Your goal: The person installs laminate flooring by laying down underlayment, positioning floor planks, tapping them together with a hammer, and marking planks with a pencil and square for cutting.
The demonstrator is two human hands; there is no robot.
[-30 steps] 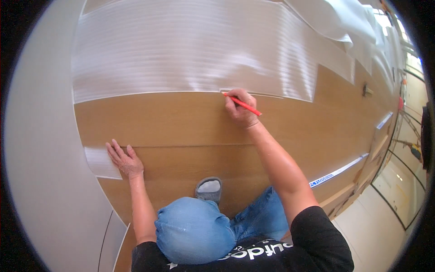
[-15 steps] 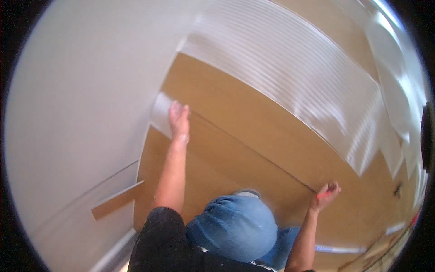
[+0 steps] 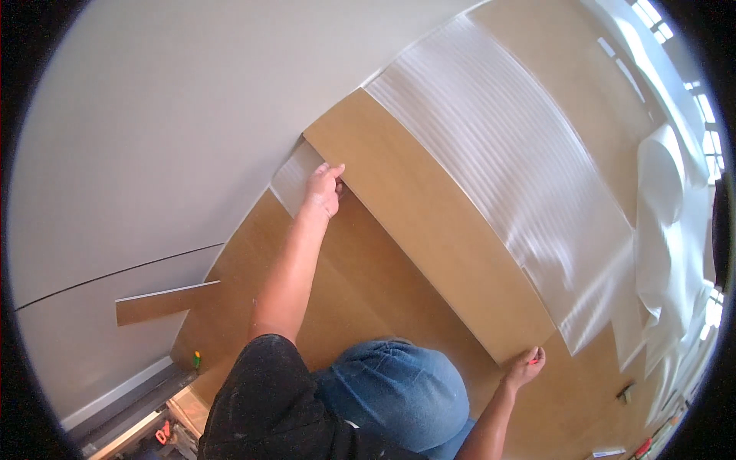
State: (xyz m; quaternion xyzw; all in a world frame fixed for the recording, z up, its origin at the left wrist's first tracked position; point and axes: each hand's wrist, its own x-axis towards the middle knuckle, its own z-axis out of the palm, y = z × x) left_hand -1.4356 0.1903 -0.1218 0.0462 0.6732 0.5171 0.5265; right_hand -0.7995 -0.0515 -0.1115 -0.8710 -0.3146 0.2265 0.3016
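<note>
A long, smooth tan board [image 3: 429, 222] stretches diagonally in front of me, its near long edge raised so that shadow falls beneath it. My left hand [image 3: 326, 188] grips that edge close to the grey wall, thumb on top and fingers partly hidden below. At the board's right end my right hand [image 3: 523, 368] is closed on the near corner. A small red object [image 3: 533, 361] shows between the right fingers; its kind cannot be made out. Past the far edge lies white ribbed foam underlay [image 3: 521, 146].
Brown flooring [image 3: 368, 268] lies around my bent knee. A narrow brown strip [image 3: 165, 303] projects by the grey wall [image 3: 169, 138]. Orange-handled tools [image 3: 162, 433] lie at lower left. Loose white sheeting [image 3: 659, 222] bunches at right, and a small dark tool [image 3: 626, 393] rests on the floor.
The board's near edge has risen from the floor. My left hand has gone from stretched fingers to gripping the edge. My view has turned, showing more of the lower left.
</note>
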